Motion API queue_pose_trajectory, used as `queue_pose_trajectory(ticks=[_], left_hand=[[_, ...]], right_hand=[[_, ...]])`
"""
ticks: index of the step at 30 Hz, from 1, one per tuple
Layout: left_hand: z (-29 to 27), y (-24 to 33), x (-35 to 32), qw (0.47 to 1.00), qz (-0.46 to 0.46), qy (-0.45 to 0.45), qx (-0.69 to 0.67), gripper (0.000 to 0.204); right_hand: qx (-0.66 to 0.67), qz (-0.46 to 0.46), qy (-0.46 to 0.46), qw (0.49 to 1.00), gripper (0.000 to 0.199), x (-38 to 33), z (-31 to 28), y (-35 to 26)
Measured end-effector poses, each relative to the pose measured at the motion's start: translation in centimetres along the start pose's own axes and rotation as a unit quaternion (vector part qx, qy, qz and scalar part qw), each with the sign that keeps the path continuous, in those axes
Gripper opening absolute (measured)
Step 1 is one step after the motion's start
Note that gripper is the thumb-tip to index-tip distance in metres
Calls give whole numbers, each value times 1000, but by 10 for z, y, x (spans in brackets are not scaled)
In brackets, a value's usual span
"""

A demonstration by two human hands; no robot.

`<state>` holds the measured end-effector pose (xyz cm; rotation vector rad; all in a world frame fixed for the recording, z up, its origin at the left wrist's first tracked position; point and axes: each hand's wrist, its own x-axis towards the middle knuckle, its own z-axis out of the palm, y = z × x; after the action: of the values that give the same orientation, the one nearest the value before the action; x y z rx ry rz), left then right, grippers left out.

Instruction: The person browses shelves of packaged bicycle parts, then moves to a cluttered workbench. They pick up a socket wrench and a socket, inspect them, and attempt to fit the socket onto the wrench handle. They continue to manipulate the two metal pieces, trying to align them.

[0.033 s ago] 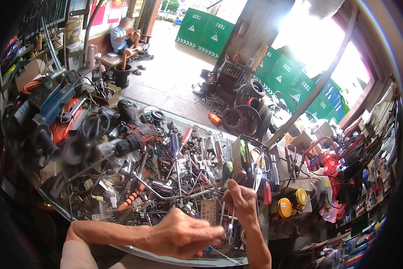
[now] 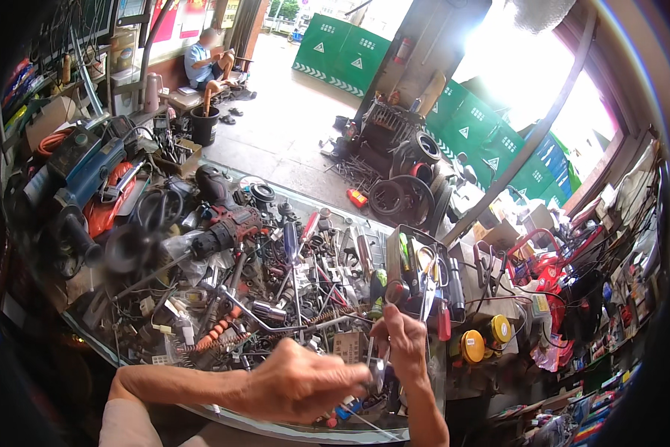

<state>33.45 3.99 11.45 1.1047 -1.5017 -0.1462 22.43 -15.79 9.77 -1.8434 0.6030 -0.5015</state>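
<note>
My left hand (image 2: 297, 387) reaches in from the lower left, its fingers closed on a small metal part (image 2: 377, 380) at the front edge of the cluttered workbench (image 2: 201, 413). My right hand (image 2: 403, 339) is just to the right, touching the left fingertips. It pinches a thin metal tool (image 2: 370, 350) that points down at the part. What the part is stays too small to tell. Loose screwdrivers, springs and sockets lie right behind both hands.
A red and black drill (image 2: 230, 223) and a blue power tool (image 2: 81, 160) lie at the bench's left. A tray of scissors and screwdrivers (image 2: 424, 268) and yellow tins (image 2: 472, 346) sit to the right. Tyres (image 2: 402, 194) lie on the floor beyond. A person (image 2: 204, 59) sits far back.
</note>
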Motion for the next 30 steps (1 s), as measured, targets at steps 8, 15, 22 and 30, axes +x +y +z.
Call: queue_pose_trajectory(ticks=[8, 15, 22, 30], left_hand=[[-29, -34, 8, 971, -149, 165, 83, 23], [-5, -43, -3, 974, -159, 57, 152, 22], [20, -38, -17, 991, -120, -38, 38, 18], [30, -22, -20, 957, -220, -111, -154, 25]], right_hand=[[-141, -180, 149, 962, 41, -77, 26, -35], [-310, -405, 77, 857, 24, -93, 11, -81], [-273, -516, 51, 810, 13, -62, -1, -112], [-305, -455, 22, 836, 22, -27, 8, -131]])
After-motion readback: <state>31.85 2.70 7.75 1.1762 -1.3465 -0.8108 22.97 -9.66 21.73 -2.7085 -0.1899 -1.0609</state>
